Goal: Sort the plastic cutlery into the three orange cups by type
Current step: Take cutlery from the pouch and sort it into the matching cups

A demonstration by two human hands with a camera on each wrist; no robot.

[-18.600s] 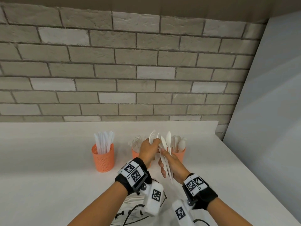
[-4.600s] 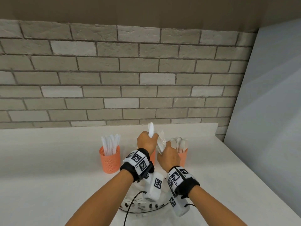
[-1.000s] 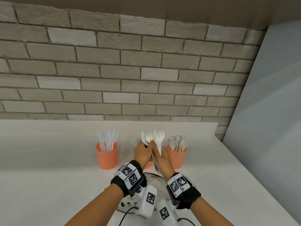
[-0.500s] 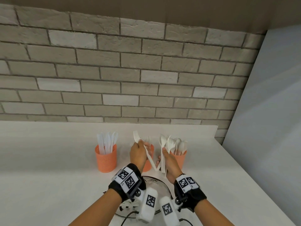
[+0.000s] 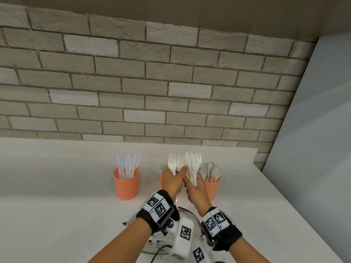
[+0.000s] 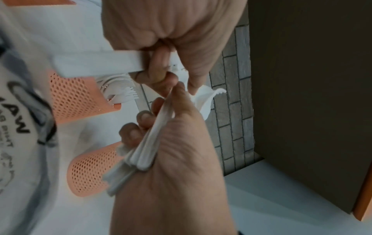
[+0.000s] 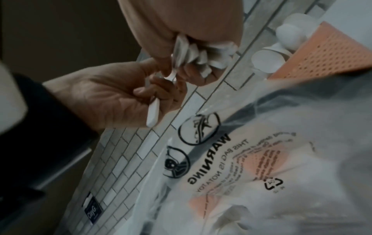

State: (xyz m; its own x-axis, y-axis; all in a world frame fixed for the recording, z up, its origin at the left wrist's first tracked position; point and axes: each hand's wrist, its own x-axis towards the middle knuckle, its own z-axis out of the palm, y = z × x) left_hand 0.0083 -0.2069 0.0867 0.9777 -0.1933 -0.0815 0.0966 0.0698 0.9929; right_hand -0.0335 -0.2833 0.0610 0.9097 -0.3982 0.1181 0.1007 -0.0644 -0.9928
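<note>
Three orange mesh cups stand in a row on the white counter: the left cup holds knives, the middle cup holds forks and is mostly hidden behind my left hand, and the right cup holds spoons. My left hand grips one white fork upright above the middle cup. My right hand clutches a bundle of white forks and spoons by the handles. The two hands touch; in the right wrist view my left fingertips meet the bundle.
A clear plastic bag printed with a warning lies on the counter under my wrists. A brick wall runs behind the cups, and a grey panel closes the right side. The counter's right edge is near the spoon cup.
Half a second ago my hands were apart, with a fork leaning left in my left hand. They are now back together, and the fork in my left hand stands upright.
</note>
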